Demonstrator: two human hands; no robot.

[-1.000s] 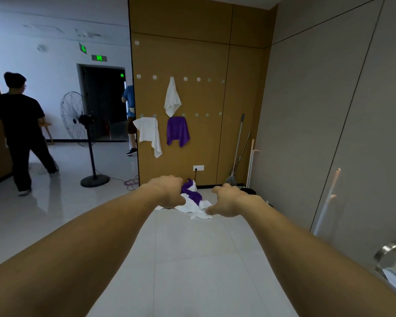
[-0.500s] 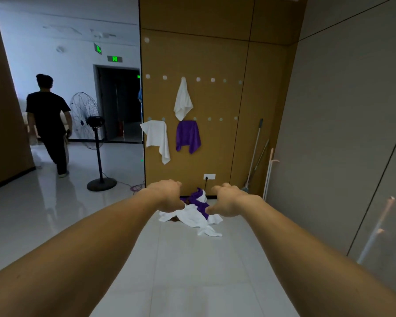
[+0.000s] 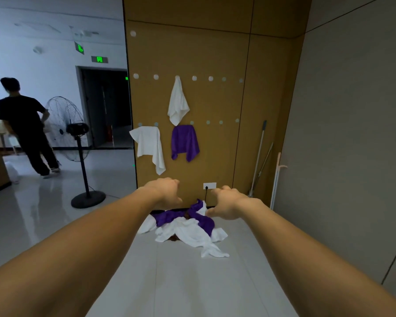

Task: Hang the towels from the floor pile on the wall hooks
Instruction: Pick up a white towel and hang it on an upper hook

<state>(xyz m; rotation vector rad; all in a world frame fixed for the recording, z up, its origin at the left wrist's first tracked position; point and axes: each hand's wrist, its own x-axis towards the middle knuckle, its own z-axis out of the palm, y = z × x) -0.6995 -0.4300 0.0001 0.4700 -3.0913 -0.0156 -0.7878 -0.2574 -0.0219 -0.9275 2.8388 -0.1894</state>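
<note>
Head: left hand (image 3: pixel 166 191), right hand (image 3: pixel 228 204) empty, loosely curled; floor pile (image 3: pixel 188 228) against wall (image 3: pixel 215 53).

The left forearm (image 3: pixel 78 250) and right forearm (image 3: pixel 306 248), both bare, stretch from the near corners toward the far middle, converging without touching. The left hand (image 3: pixel 164 193) is palm down, fingers loosely curled, thumb pointing right, and it holds nothing. The right hand (image 3: pixel 229 204) sits slightly nearer, also palm down, loosely curled and empty.

At twelve o'clock the towel pile (image 3: pixel 188 229) lies on the floor (image 3: pixel 192 284), hung towels (image 3: pixel 178 104) above it. A fan (image 3: pixel 66 129) stands at ten o'clock.
</note>
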